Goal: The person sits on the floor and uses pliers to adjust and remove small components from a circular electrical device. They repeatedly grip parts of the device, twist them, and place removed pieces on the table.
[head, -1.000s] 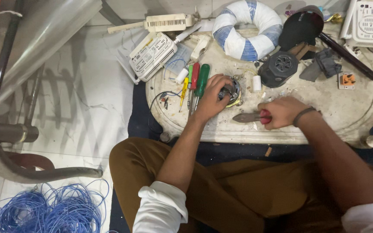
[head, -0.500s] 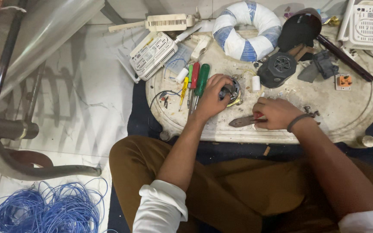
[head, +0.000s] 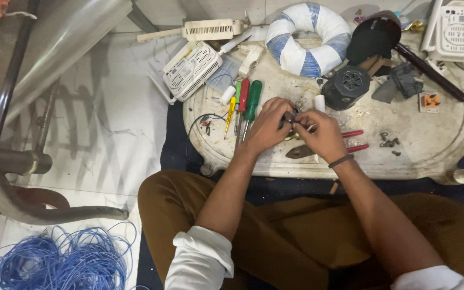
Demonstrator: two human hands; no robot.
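The fingers of both hands were pinched shut on a small dark metal part [head: 290, 119], left hand [head: 267, 126] and right hand [head: 320, 134] meeting above the bench's [head: 430, 156] near edge. Doing this well probably called for steadying both wrists on that edge. Red-handled pliers [head: 350, 140] lay just beside the right hand; screwdrivers [head: 245, 104] lay farther, toward the left edge.
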